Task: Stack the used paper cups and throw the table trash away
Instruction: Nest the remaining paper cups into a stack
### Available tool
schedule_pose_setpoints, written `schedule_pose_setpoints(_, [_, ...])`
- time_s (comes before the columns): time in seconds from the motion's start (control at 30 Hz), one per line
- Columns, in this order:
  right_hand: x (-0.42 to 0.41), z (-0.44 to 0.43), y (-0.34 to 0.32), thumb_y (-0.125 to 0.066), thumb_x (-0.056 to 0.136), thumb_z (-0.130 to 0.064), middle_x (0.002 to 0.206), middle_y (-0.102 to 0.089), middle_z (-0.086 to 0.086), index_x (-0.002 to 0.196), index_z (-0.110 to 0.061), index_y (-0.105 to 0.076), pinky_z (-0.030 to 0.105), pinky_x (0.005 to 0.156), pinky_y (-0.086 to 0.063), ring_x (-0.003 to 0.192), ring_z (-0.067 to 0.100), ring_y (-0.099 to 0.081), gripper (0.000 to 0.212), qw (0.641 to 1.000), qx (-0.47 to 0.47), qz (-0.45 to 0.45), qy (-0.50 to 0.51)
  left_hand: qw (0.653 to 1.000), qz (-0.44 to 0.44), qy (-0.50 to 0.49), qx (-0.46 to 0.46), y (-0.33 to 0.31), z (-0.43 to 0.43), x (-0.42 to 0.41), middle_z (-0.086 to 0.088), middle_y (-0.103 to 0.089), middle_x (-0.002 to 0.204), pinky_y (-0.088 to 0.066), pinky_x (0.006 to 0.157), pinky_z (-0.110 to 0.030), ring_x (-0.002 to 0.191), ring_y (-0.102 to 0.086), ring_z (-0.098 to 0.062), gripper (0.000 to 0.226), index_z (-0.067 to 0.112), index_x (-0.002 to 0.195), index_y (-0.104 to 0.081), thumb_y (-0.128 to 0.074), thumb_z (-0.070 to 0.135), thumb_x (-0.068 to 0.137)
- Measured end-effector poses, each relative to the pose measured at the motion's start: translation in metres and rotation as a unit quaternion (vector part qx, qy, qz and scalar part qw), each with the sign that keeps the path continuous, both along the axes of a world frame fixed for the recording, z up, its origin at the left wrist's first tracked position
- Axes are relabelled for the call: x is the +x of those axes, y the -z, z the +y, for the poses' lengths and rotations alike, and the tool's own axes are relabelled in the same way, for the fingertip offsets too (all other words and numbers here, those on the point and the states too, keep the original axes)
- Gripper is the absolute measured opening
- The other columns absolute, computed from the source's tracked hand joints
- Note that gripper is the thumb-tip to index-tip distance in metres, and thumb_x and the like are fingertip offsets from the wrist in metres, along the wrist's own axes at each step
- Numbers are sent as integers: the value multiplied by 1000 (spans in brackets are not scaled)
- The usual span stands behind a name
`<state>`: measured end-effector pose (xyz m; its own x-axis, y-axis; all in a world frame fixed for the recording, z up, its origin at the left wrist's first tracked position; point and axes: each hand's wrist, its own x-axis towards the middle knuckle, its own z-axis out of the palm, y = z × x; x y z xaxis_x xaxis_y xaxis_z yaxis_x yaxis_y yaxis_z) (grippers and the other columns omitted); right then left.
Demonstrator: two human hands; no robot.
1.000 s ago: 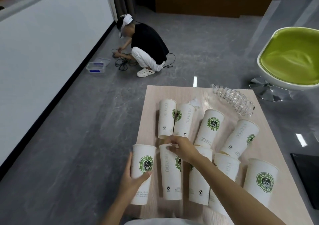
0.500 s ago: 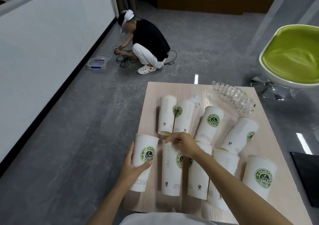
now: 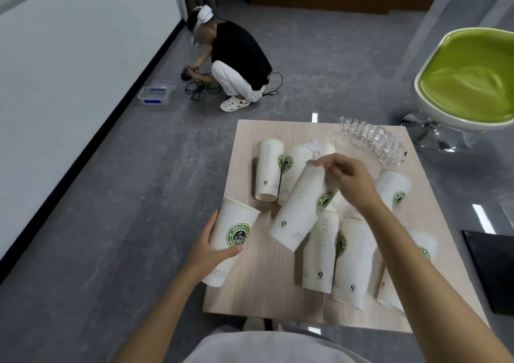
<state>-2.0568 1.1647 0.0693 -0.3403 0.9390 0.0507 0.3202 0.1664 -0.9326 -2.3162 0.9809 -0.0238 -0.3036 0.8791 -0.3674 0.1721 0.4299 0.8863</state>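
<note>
Several tall white paper cups with green logos stand on a small wooden table (image 3: pixel 250 137). My left hand (image 3: pixel 210 247) grips one upright cup (image 3: pixel 232 240) at the table's left edge. My right hand (image 3: pixel 345 179) pinches the rim of a second cup (image 3: pixel 299 207) and holds it lifted and tilted above the table, its base pointing toward the left cup. Two cups (image 3: pixel 269 172) stand at the back left, others (image 3: pixel 319 251) under my right forearm. A crushed clear plastic bottle (image 3: pixel 374 140) lies at the far right corner, with a scrap of white paper (image 3: pixel 314 143) beside the back cups.
A person (image 3: pixel 236 56) crouches on the grey floor beyond the table, with cables and a clear plastic box (image 3: pixel 155 95) nearby. A green swivel chair (image 3: pixel 470 81) stands at the right. A black object (image 3: pixel 495 268) sits right of the table. A white wall runs along the left.
My right hand has lifted a cup by its rim off the table and tilted it. My left hand has kept its hold on the left cup, now slightly tilted.
</note>
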Motion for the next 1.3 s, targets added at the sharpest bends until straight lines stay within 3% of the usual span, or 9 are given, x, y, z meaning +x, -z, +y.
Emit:
schedule_pose_setpoints(0.07, [4,0,-13,-44,95,4,89,-67,-15,96,-5,-69,13,82,-44,84,-9,-61,26,998,19,42,45,999,16,37,-3,-4,-1,-2,25,-58,115,-52,71,-16,95,-63,9,97,44,140,-33,-87,8,68])
schedule_pose_setpoints(0.13, [6,-2,-19,-46,95,2,93,-66,-14,95,-5,-67,7,77,-40,83,-16,-57,23,994,36,71,73,997,31,69,-5,-8,0,-2,25,-59,116,-53,73,-18,97,-63,6,98,45,140,-33,-88,10,67])
schedule_pose_setpoints(0.37, [-2,-9,-8,-51,93,1,93,-68,-6,95,-7,-68,13,80,-44,86,-4,-60,19,988,47,101,108,987,66,144,12,-18,12,3,20,-58,128,-56,84,-29,107,-63,-3,106,45,146,-33,-92,20,62])
schedule_pose_setpoints(0.6, [-27,-27,8,-51,93,0,104,-70,5,88,-19,-68,22,88,-47,103,14,-63,26,993,0,114,43,984,63,161,45,-30,20,16,22,-55,128,-52,76,-14,105,-59,5,104,42,148,-32,-90,16,66])
schedule_pose_setpoints(0.87, [-46,-51,18,-53,95,-6,91,-71,-5,87,-25,-68,27,83,-44,84,16,-63,26,997,-18,74,-12,985,60,148,61,-28,26,25,21,-58,126,-54,82,-19,106,-61,1,101,47,146,-35,-91,25,64])
schedule_pose_setpoints(0.97, [-51,-60,18,-55,94,-8,72,-65,-21,86,-20,-67,19,72,-43,69,1,-57,19,996,-34,74,-27,985,60,145,65,-27,27,29,18,-60,125,-55,85,-22,106,-62,-1,101,46,146,-35,-91,26,64])
schedule_pose_setpoints(1.03, [-53,-65,22,-57,94,-12,50,-45,-17,85,-18,-67,22,59,-31,54,3,-38,15,996,-38,73,-28,986,57,144,64,-26,28,31,18,-61,124,-56,88,-28,105,-62,-2,100,47,145,-35,-91,26,65])
schedule_pose_setpoints(1.1, [-55,-68,25,-58,94,-16,49,-34,-13,83,-22,-66,26,57,-26,54,8,-30,15,997,-30,67,-23,986,52,143,67,-25,28,32,19,-62,123,-56,89,-30,104,-63,-2,98,50,143,-36,-90,24,66])
schedule_pose_setpoints(1.3, [-59,-77,30,-56,95,-18,51,-38,-10,85,-28,-66,28,60,-28,57,14,-34,18,997,-25,73,4,988,39,132,65,-22,30,36,24,-65,115,-56,89,-29,102,-65,-2,94,57,136,-39,-90,22,66])
